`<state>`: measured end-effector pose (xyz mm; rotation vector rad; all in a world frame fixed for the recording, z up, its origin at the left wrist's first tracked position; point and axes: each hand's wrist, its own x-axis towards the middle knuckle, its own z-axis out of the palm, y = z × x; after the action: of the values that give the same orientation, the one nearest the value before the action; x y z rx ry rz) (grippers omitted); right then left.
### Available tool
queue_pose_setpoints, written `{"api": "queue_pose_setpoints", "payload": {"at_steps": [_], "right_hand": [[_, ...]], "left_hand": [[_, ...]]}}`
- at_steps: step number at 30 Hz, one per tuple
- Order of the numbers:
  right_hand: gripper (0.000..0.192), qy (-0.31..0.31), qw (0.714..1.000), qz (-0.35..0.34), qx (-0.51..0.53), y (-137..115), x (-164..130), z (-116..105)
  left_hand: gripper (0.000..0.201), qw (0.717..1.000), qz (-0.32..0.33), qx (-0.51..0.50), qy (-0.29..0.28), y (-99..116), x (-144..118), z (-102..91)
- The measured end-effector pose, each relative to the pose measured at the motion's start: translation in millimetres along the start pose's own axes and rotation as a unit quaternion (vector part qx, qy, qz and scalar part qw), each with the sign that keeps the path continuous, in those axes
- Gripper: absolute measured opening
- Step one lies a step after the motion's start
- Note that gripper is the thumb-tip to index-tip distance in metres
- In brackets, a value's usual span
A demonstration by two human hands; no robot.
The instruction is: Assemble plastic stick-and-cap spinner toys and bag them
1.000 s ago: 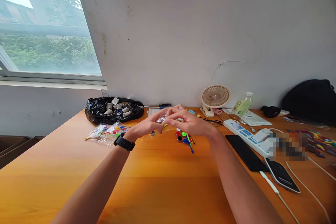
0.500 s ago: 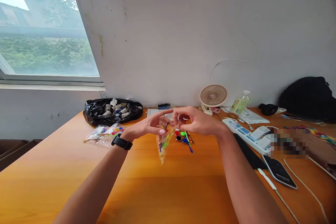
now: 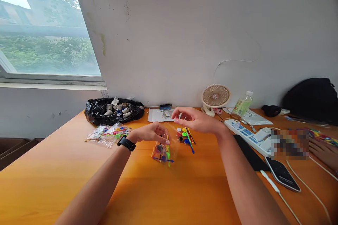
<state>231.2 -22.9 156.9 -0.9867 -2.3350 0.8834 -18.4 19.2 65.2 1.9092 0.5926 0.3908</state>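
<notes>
While pinching clear bag [image 3: 163,149], left hand [image 3: 150,133]; right hand [image 3: 196,121] open, empty.

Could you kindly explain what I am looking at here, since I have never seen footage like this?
There is one view, from a camera worn on a person's head, looking down at their own bare arms over an orange table. The left hand, with a black watch on its wrist, pinches a small clear bag of colourful plastic pieces. The right hand hovers open above loose coloured pieces. Nearby lie a black bag of spools, a small fan, a power strip and phones.
</notes>
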Motion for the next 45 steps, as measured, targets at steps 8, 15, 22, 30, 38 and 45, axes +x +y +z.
{"api": "queue_pose_setpoints", "payload": {"at_steps": [8, 15, 22, 30, 38, 45], "right_hand": [[0.038, -0.037, 0.999, 0.027, 0.007, 27, 14, 13], [0.042, 0.127, 0.986, -0.013, 0.108, 28, 32, 30], [0.045, 0.229, 0.960, -0.031, 0.160, 34, 39, 31], [0.042, 0.292, 0.931, -0.035, 0.214, 35, 42, 31], [0.038, 0.322, 0.917, -0.063, 0.227, 32, 40, 28], [0.043, 0.335, 0.921, -0.057, 0.191, 25, 37, 24]], "left_hand": [[0.040, 0.983, 0.048, 0.012, 0.177, 18, -2, -6.7], [0.043, 0.970, 0.080, -0.041, 0.225, 35, -8, -7.5], [0.037, 0.967, 0.075, -0.129, 0.207, 33, -6, -10.2], [0.047, 0.956, 0.098, -0.146, 0.233, 37, -8, -11.9], [0.042, 0.966, 0.049, -0.099, 0.233, 38, -8, -7.1], [0.037, 0.959, 0.103, -0.130, 0.231, 44, -8, -8.2]]}}
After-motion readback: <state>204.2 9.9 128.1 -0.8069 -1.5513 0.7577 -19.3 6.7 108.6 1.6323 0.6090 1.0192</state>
